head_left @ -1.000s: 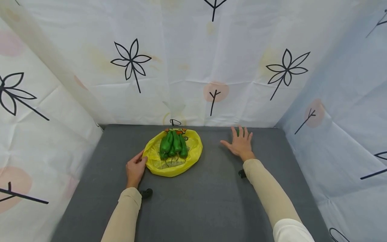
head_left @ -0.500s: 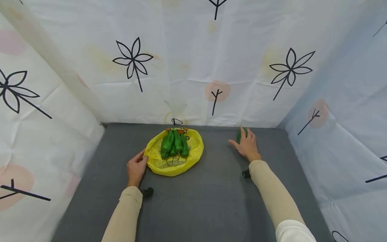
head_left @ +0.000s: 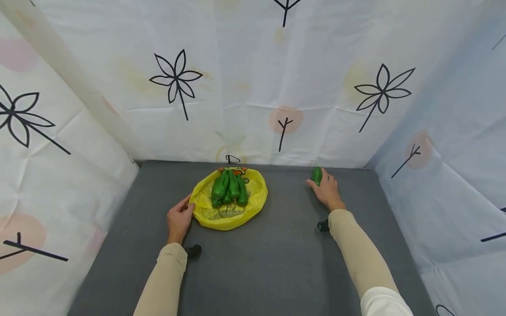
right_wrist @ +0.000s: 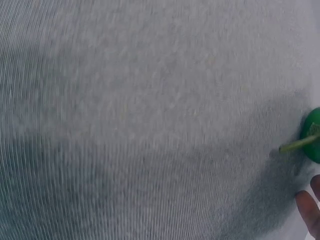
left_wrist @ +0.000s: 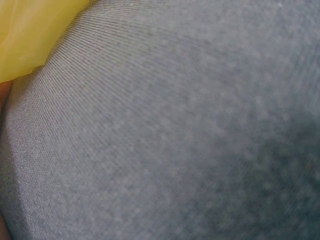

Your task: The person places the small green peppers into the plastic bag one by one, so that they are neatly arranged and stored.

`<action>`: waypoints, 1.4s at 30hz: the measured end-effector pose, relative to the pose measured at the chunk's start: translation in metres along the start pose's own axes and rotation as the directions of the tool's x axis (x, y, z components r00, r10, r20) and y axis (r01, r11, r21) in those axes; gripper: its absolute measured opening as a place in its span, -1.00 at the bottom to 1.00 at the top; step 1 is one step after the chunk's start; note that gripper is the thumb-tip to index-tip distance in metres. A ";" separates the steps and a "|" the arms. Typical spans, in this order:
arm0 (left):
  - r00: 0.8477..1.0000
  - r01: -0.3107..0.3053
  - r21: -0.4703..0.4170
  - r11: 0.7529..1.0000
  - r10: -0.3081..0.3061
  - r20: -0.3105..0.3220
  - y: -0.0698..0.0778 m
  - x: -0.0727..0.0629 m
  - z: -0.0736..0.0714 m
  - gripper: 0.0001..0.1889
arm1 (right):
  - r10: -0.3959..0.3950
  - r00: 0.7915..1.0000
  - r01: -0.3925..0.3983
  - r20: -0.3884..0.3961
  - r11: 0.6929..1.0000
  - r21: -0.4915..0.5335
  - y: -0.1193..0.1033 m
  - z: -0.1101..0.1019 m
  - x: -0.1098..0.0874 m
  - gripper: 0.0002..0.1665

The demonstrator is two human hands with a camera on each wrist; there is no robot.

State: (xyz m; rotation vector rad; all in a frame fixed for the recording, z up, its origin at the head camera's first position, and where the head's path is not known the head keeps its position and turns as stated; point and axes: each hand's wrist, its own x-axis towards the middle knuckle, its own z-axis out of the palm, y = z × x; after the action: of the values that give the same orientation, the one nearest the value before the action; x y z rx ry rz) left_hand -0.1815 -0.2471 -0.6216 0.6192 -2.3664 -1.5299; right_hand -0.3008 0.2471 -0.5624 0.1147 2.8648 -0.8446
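In the head view, a yellow plastic bag (head_left: 253,210) lies spread with its rim rolled down, holding several long green peppers (head_left: 219,186) heaped together. My left hand (head_left: 179,219) pinches the bag's left rim; a yellow piece of it (left_wrist: 35,35) fills a corner of the left wrist view. Toward the back right, a lone green pepper (head_left: 316,175) lies on the table, beside my right hand (head_left: 327,191). The fingers are to its right and the thumb is out to the left. The right wrist view shows its stem end, with fingertips (right_wrist: 307,210) a little apart from it.
A dark grey cloth-covered table (head_left: 253,272) lies below. Patterned white sheets (head_left: 245,79) hang upright behind it and along both sides. A small black object (head_left: 193,251) shows at the left wrist, and another (head_left: 323,226) at the right wrist.
My right hand has shifted right and slightly down; its spread fingers have drawn closer together, uncovering the lone green pepper beside them. My left hand keeps its hold on the bag.
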 end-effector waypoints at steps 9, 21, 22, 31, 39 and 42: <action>1.000 0.007 0.007 1.000 -0.007 0.008 0.001 0.001 0.001 -0.60 | 0.041 0.999 -0.041 -0.014 0.998 0.048 -0.010 0.009 0.003 -0.07; 1.000 -0.001 -0.015 1.000 0.001 0.007 0.000 -0.001 0.001 -0.62 | 0.085 0.996 -0.082 -0.013 0.988 0.131 -0.021 0.011 0.002 -0.30; 1.000 -0.001 -0.019 1.000 0.002 0.006 0.000 -0.001 0.001 -0.62 | 0.082 0.997 -0.080 -0.010 0.987 0.142 -0.022 0.012 0.002 -0.30; 1.000 -0.014 -0.013 1.000 0.014 0.003 -0.002 0.000 0.000 -0.61 | 0.022 1.000 -0.019 -0.011 0.979 0.205 -0.032 0.016 -0.001 -0.27; 1.000 -0.023 -0.023 0.999 0.022 -0.006 -0.002 -0.001 0.000 -0.63 | -0.016 1.000 0.017 -0.006 0.967 0.254 -0.047 0.014 -0.008 -0.23; 1.000 -0.022 -0.028 0.999 0.022 -0.006 -0.001 -0.001 0.000 -0.63 | -0.031 0.999 0.034 -0.017 0.964 0.264 -0.053 0.012 -0.011 -0.22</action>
State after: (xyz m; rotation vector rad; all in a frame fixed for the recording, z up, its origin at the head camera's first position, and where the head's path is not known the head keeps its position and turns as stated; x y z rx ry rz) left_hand -0.1806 -0.2469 -0.6231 0.5878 -2.3358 -1.5475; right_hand -0.2949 0.1960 -0.5422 0.1038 2.7566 -1.2338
